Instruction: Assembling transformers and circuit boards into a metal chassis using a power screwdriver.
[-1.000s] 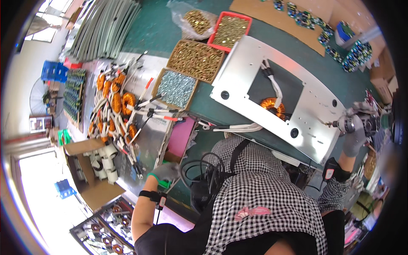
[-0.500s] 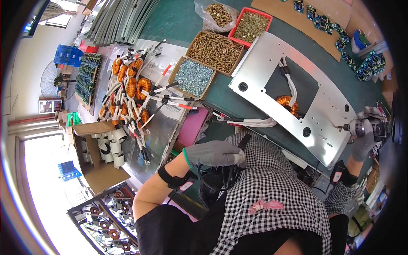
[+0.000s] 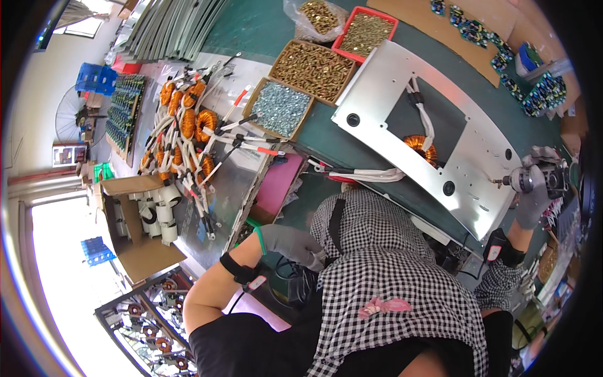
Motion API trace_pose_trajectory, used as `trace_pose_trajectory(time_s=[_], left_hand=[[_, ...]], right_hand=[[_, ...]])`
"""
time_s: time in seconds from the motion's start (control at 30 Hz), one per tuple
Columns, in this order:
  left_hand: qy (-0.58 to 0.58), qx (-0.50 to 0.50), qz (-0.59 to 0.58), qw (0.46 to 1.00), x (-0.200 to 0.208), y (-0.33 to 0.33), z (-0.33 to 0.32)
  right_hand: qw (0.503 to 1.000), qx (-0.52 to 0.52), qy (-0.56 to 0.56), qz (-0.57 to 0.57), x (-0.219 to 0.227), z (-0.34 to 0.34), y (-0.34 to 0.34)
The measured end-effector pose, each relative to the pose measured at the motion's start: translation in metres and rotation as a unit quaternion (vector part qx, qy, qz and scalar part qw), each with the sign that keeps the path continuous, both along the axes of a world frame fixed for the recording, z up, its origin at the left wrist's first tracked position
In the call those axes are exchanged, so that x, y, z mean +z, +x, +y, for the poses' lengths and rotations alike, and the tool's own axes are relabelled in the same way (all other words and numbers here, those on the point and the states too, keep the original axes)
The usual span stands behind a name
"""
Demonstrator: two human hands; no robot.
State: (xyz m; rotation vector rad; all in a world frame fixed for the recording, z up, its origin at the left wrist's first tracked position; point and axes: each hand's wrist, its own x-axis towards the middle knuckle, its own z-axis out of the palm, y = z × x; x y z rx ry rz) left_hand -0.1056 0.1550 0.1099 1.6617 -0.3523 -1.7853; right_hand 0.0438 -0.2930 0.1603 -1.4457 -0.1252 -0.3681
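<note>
My right hand (image 3: 534,195), in a grey glove, is wrapped round a power screwdriver (image 3: 522,180) at the far right. Its bit points left, close to the right end of a silver sheet-metal panel (image 3: 370,107). The panel lies on the bench with a large cut-out. Through the opening shows an orange copper-wound coil (image 3: 419,148) with white sleeved leads (image 3: 426,119). My left hand (image 3: 292,244), gloved too, is low beside the checked apron (image 3: 377,220), its fingers curled together. What they hold, if anything, is hidden. White cables (image 3: 367,175) with lugs stick out past the panel's near edge.
Boxes of brass-coloured screws (image 3: 312,70) and silver nuts (image 3: 278,110) stand behind the panel's left end, by a red tray (image 3: 364,34) of small fasteners. Left lies a heap of coils (image 3: 187,122). Circuit boards (image 3: 474,31) lie at the far right on cardboard.
My left hand has moved down and left, nearer my body. The right hand keeps the screwdriver at the panel's right end. The whole view has shifted slightly.
</note>
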Motion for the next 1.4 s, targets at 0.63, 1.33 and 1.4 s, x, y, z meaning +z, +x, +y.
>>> trace_pose_trajectory(time_s=[0.63,1.33,1.4], left_hand=[[-0.052,0.152,-0.520,0.839,-0.107,0.098,-0.168],[0.112,0.524,-0.414,0.736,-0.140,-0.051,-0.054],[0.156,0.506,-0.399,0.749,-0.133,-0.064,-0.048]], right_hand=[[0.994,0.002,0.075,0.076,0.017,0.002,-0.004],[0.994,0.004,0.082,0.072,0.010,0.001,-0.009],[0.994,0.009,0.090,0.066,0.010,0.000,-0.009]])
